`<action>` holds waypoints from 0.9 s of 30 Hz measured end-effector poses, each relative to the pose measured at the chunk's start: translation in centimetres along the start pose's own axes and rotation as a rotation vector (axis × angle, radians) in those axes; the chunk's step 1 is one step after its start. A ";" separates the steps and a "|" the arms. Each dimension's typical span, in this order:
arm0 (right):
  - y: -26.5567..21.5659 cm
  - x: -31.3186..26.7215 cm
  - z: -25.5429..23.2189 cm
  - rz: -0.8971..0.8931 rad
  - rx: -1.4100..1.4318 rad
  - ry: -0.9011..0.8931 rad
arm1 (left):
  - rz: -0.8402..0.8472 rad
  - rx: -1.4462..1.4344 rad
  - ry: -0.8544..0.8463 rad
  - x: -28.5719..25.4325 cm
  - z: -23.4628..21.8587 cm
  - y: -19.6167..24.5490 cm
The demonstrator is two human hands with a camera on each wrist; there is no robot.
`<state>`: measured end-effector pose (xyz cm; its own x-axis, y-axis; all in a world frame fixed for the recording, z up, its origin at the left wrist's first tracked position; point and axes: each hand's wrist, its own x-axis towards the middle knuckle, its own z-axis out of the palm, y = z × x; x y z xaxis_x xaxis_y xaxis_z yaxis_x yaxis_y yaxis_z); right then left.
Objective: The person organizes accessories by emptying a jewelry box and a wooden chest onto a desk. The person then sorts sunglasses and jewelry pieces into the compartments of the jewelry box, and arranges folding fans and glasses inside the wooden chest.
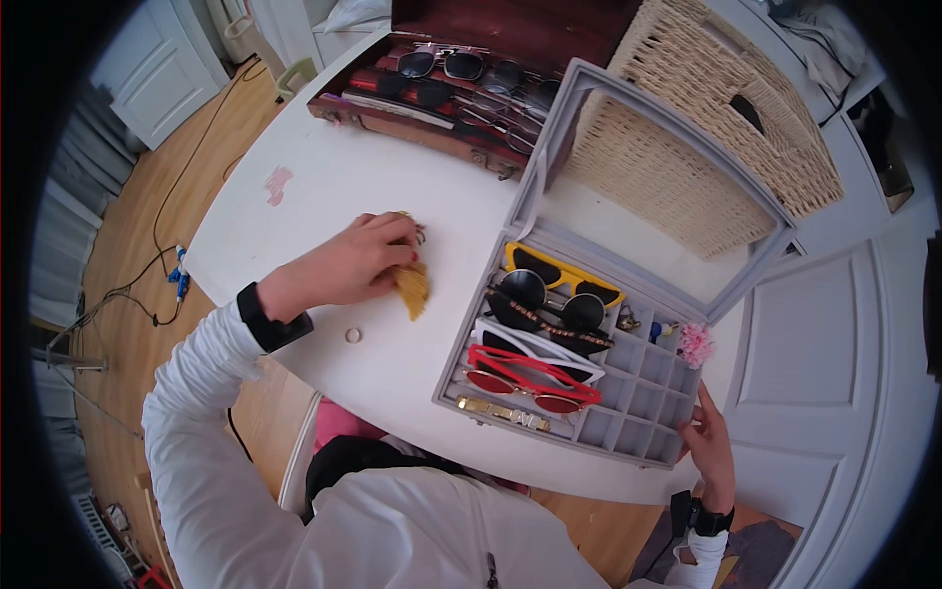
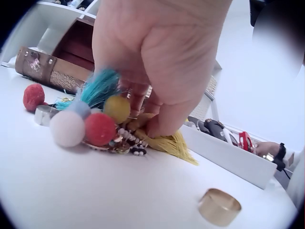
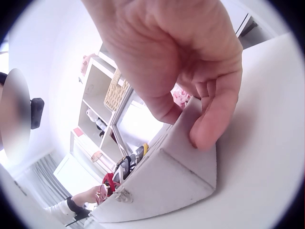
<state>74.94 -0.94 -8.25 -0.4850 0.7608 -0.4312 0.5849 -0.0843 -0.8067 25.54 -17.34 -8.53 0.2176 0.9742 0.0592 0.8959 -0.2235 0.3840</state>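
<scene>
My left hand (image 1: 348, 260) is low over the white table, thumb and fingers pinching a yellow tassel (image 1: 413, 292). Bunched beneath and beside that hand in the left wrist view are felt pom-poms (image 2: 67, 128), a teal tassel (image 2: 101, 89) and small beads (image 2: 138, 150). A wide gold ring (image 2: 220, 206) lies apart, nearer my body. With my right hand (image 1: 711, 447) I grip the side wall near the front right corner of a grey display box (image 1: 628, 454), the thumb on its rim. Sunglasses (image 1: 554, 280) and a gold watch (image 1: 502, 412) fill the left part of this box.
The box's windowed lid (image 1: 677, 103) stands raised at the back. Small compartments on the right hold a pink flower (image 1: 696, 345) and a few trinkets. Behind are an open brown case (image 1: 402, 126) of glasses and a woven basket (image 1: 706, 98).
</scene>
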 end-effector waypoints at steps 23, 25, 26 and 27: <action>0.2 -0.7 1.3 -0.072 -0.015 0.100 | -0.081 -0.787 0.295 13.1 -1.6 1.2; 0.4 -0.7 1.8 -0.107 -0.011 0.097 | 0.001 -0.752 0.344 12.8 -2.1 1.7; 0.0 -0.7 1.7 -0.141 -0.029 0.106 | -0.019 -0.662 0.348 12.7 -2.7 1.7; -0.7 -0.9 1.7 -0.148 -0.025 0.096 | -0.028 -0.660 0.368 12.6 -3.1 1.8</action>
<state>73.85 -2.71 -7.96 -0.5033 0.8218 -0.2672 0.5287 0.0483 -0.8475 28.66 -5.41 -4.21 -0.0490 0.9526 0.3003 0.4565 -0.2461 0.8550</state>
